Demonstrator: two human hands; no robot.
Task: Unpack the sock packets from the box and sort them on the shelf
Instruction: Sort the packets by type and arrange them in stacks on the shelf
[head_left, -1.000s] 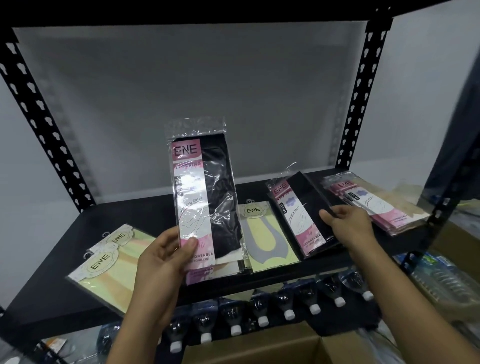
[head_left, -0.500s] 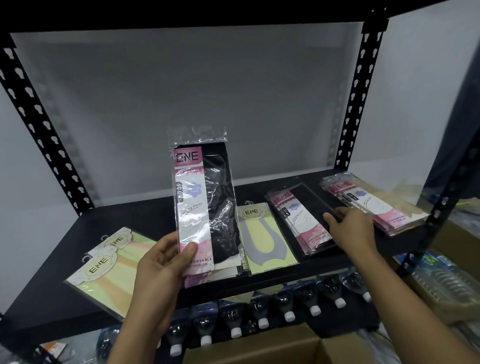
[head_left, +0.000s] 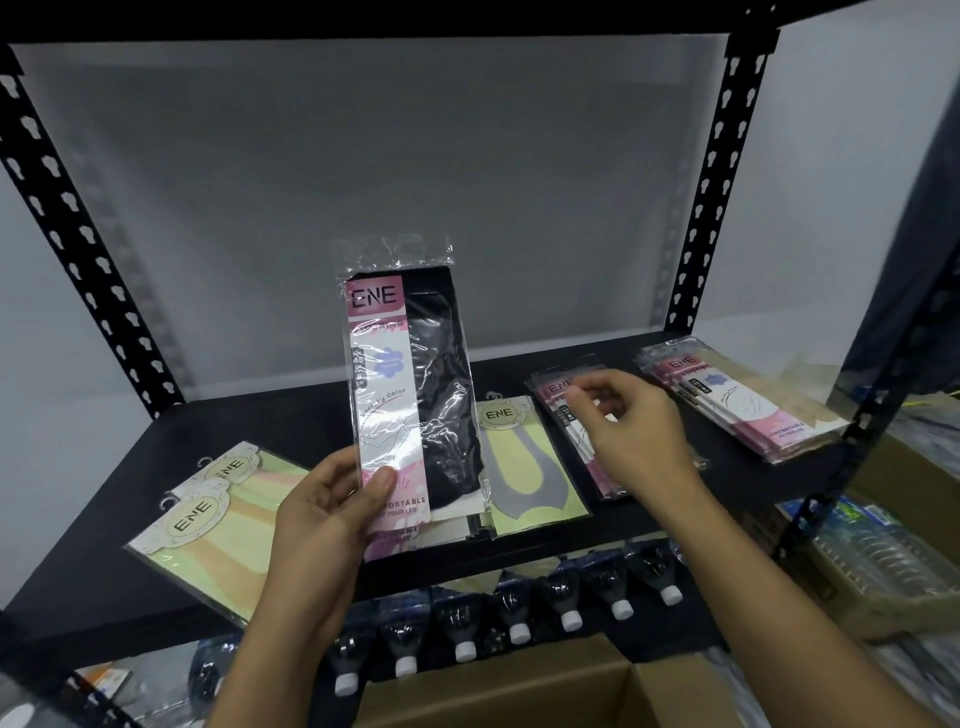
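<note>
- Left hand (head_left: 322, 514) still pinches the black sock packet (head_left: 415, 395) upright.
- Right hand (head_left: 634, 436) has lifted off the packet stack (head_left: 551, 388) on the shelf (head_left: 270, 415), fingers loosely curled, empty.

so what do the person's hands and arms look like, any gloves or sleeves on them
Two bare hands, no gloves: the left hand and the right hand show no rings, watch or wristband. The left forearm and right forearm are uncovered as far as the frame's bottom edge; no sleeve shows.
</note>
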